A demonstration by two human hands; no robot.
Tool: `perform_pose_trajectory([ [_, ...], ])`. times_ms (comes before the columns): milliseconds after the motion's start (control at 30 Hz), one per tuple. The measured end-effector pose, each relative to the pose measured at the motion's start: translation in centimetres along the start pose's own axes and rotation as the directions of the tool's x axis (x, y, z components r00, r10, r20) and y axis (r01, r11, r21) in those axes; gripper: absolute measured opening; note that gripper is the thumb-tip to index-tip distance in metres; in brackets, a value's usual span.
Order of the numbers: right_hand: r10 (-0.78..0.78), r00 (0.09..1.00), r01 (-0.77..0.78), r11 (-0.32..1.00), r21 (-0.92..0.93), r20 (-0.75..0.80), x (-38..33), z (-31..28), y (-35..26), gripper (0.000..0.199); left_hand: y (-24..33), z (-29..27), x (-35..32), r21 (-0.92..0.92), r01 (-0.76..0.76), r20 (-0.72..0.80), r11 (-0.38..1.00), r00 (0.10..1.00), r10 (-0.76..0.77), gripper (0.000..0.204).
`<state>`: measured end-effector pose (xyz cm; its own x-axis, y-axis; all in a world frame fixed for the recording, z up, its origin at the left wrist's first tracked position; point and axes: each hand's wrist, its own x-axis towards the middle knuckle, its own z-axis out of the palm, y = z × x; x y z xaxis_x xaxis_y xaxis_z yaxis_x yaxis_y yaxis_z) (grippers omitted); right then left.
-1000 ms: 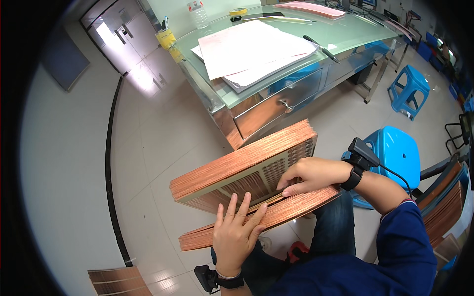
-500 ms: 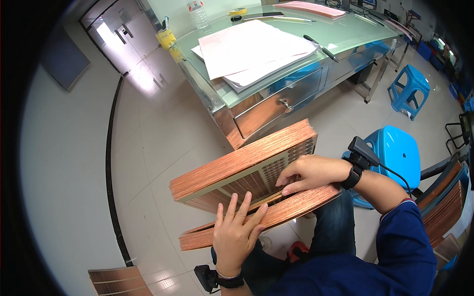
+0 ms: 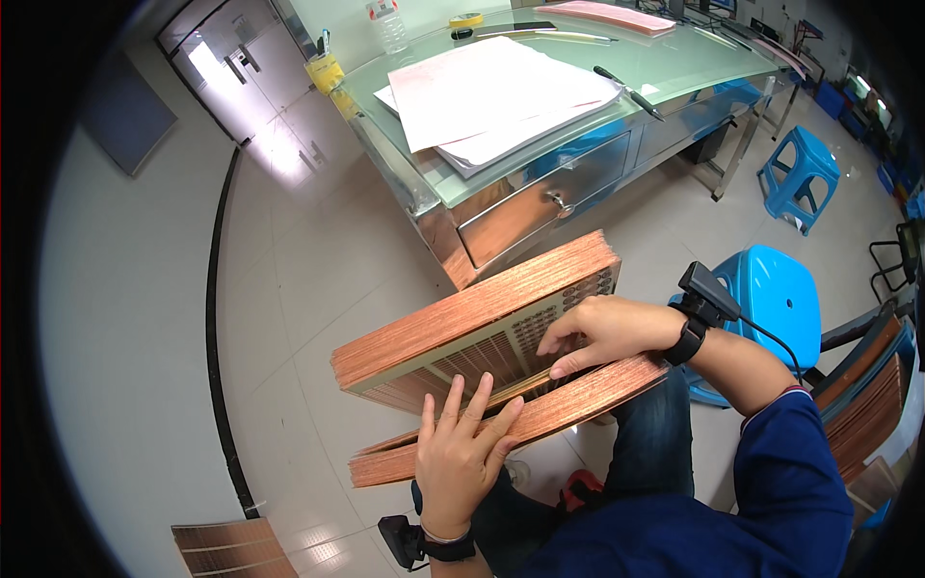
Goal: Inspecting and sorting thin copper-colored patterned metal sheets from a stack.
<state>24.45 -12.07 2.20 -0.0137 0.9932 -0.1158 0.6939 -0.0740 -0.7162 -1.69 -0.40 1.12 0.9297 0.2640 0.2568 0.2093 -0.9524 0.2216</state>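
Note:
Two thick bundles of thin copper-edged circuit panels stand in front of me, parted by a narrow gap. The far bundle (image 3: pixel 482 308) leans away and shows a face with rows of slots and round marks. The near bundle (image 3: pixel 578 403) rests by my legs. My left hand (image 3: pixel 458 453) lies with fingers spread over the near bundle's upper edge, its fingertips reaching the gap. My right hand (image 3: pixel 609 335) is curled at the right of the gap, thumb at the panel edges and fingers bent against the far bundle's face. Whatever it pinches is hidden.
A glass-topped desk (image 3: pixel 674 82) stands ahead, carrying papers (image 3: pixel 501 96), a pen (image 3: pixel 628 93) and a bottle (image 3: pixel 387 27). Blue stools (image 3: pixel 771 299) are at right, near a rack of more panels (image 3: pixel 867 414). Loose panels (image 3: pixel 226 549) lie at lower left.
My right hand has shifted slightly upward at the gap. My left hand and both bundles stay almost in place.

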Motion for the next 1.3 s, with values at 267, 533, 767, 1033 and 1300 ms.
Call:
perform_pose_trajectory([
  [267, 0.051, 0.999, -0.051, 0.997, 0.057, 0.012, 0.1, -0.1, -0.1, 0.046, -0.2, 0.1, -0.1, 0.07, -0.031, -0.012, 0.997, 0.999, 0.032, 0.04],
  [533, 0.057, 0.998, -0.058, 0.995, 0.086, 0.014, 0.3, 0.0, 0.2, 0.045, -0.1, 0.1, -0.1, -0.003, -0.011, 0.003, 1.0, 1.0, 0.011, 0.038],
  [767, 0.063, 0.998, -0.065, 0.995, 0.081, 0.023, 0.4, -0.1, 0.1, 0.047, 0.0, 0.1, 0.0, -0.009, -0.011, 0.0, 1.0, 1.0, 0.011, 0.037],
  [1033, -0.013, 0.999, 0.013, 1.0, -0.002, -0.053, 0.7, -0.5, 0.0, 0.046, 0.1, -0.1, 0.0, 0.029, -0.006, -0.008, 1.0, 1.0, 0.007, 0.039],
  [1300, -0.352, 0.847, 0.263, 0.929, -0.261, -0.398, 0.3, 1.0, -1.0, 0.027, -0.1, 0.1, -0.1, 0.066, -0.031, -0.003, 0.997, 1.0, 0.031, 0.045],
])
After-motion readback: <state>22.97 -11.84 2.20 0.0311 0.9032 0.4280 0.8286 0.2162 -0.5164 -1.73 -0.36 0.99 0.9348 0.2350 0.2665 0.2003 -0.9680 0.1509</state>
